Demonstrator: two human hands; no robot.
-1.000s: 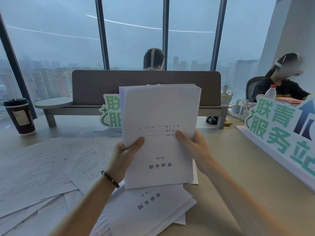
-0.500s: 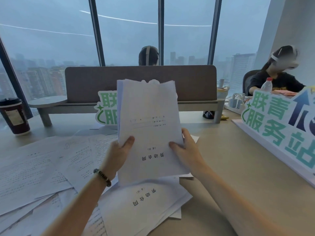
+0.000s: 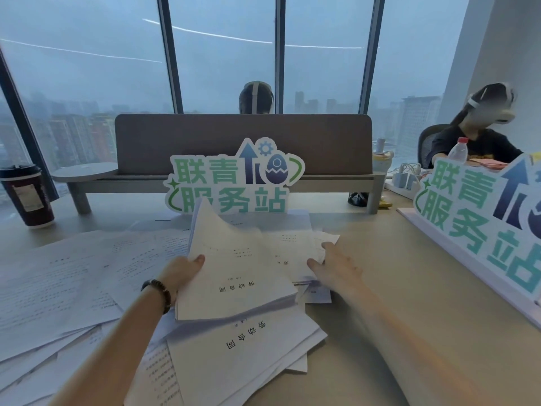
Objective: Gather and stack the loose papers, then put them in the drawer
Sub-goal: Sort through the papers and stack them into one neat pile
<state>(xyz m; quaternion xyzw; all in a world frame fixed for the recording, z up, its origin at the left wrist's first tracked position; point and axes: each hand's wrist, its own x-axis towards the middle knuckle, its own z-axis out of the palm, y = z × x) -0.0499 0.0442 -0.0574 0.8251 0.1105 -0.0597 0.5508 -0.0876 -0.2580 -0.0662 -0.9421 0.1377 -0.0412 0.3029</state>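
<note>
My left hand (image 3: 183, 272) grips the left edge of a thick stack of white papers (image 3: 234, 276), which leans low over the desk with its far corner curling up. My right hand (image 3: 336, 268) is off the stack and pinches the right edge of loose sheets (image 3: 288, 244) lying just beyond it. Another bundle with printed characters (image 3: 243, 347) lies under the stack, nearer to me. Several printed sheets (image 3: 58, 288) are spread over the left of the desk. No drawer is in view.
A green-lettered sign (image 3: 234, 183) stands behind the papers and a larger one (image 3: 483, 218) along the right. A dark coffee cup (image 3: 27, 194) stands far left. A brown divider (image 3: 234, 133) crosses the back, with people seated beyond. Bare beige desk (image 3: 395, 288) shows right of my arm.
The stack went from upright in both hands to low and tilted over the desk. My right hand let go of it and moved right onto the loose sheets.
</note>
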